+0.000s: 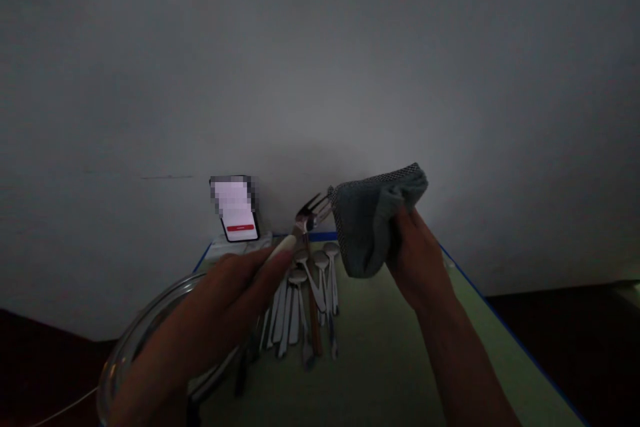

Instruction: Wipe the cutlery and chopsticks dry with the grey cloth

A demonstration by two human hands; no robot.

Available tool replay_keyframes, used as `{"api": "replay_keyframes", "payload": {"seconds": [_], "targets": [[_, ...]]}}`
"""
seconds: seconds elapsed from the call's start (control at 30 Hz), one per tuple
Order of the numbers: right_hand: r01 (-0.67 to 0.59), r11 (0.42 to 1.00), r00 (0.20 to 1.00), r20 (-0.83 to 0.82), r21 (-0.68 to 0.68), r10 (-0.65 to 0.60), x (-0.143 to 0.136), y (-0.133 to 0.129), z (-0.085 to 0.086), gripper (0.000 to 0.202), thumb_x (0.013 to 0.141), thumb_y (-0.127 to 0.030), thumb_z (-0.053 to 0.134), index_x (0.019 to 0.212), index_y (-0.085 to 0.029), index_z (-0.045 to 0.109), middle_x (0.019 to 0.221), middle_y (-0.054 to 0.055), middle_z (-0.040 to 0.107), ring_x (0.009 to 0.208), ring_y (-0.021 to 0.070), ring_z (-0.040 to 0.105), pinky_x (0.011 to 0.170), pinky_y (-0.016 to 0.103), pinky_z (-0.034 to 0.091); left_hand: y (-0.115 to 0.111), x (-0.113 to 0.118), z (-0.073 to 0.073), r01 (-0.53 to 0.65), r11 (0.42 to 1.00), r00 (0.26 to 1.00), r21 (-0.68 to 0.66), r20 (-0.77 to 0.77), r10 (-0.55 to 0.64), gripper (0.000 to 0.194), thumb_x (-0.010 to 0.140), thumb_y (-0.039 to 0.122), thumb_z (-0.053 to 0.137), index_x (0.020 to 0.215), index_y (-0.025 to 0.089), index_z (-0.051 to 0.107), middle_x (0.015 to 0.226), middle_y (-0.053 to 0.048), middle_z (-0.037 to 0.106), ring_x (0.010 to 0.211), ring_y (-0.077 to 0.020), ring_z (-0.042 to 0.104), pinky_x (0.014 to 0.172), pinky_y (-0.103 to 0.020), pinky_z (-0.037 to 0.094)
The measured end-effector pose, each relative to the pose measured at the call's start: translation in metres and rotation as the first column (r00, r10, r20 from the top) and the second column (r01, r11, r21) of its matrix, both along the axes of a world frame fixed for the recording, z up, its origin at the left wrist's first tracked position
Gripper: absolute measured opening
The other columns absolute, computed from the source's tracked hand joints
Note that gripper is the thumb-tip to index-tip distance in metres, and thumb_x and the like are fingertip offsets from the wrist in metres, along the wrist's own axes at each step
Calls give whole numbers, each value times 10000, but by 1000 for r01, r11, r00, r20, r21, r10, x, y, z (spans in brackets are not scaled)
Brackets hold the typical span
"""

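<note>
My left hand point(255, 275) is closed round a metal fork point(306, 215), its tines pointing up and to the right. More tines show just behind it, close to the cloth's left edge; whether they belong to a second fork is hard to tell. A grey-green cloth point(363, 223) with a checked border hangs folded from my right hand point(417, 257), whose fingers are closed on it and partly hidden. Below the hands, several spoons point(321, 260) and other pieces of cutlery lie side by side on the green table point(390, 340).
A phone point(241, 213) with a lit screen leans against the wall at the table's back left, on a pale folded item point(225, 250). A large clear bowl point(113, 360) sits at the left, partly behind my left forearm. Blue edging point(505, 327) runs round the table.
</note>
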State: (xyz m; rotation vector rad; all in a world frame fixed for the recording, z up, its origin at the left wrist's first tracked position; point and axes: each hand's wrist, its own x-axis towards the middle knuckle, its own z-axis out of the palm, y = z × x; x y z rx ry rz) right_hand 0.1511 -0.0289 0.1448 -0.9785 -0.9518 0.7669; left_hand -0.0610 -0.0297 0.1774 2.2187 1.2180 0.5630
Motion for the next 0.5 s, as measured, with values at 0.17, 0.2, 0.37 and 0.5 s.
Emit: {"api": "replay_keyframes", "payload": {"seconds": [0.17,0.2,0.37,0.5], "targets": [[-415,907,842,-351,63,410,-36,4,1,416,854,-477,343,1101,-249,586,1127,53,632,1090,227,548,894,422,451,-2,12,-5,-74,997,987,-25,144,77,410,909,465,316,663,194,500,530,42,448,471,-105,413,432,-206,337],[-477,876,786,-410,74,463,-43,3,0,430,858,-470,306,1082,-246,597,1122,53,634,1069,227,562,888,424,456,-4,17,-6,-69,997,990,-23,123,71,401,908,459,314,697,195,529,557,31,497,499,-119,459,459,-218,368],[-371,929,817,-473,7,330,-63,-2,-13,327,804,-408,483,1085,-272,578,1060,18,654,986,187,601,859,353,470,-7,37,-20,17,995,999,103,-49,-12,397,927,351,229,881,188,588,883,-55,643,828,-210,587,740,-330,443],[-230,973,889,-409,-15,204,-57,2,-22,307,760,-379,589,1023,-220,595,997,34,668,905,179,623,826,334,480,-7,37,-25,185,967,965,178,-219,-145,365,916,280,238,979,178,583,1027,-86,629,895,-240,581,789,-367,423]]}}
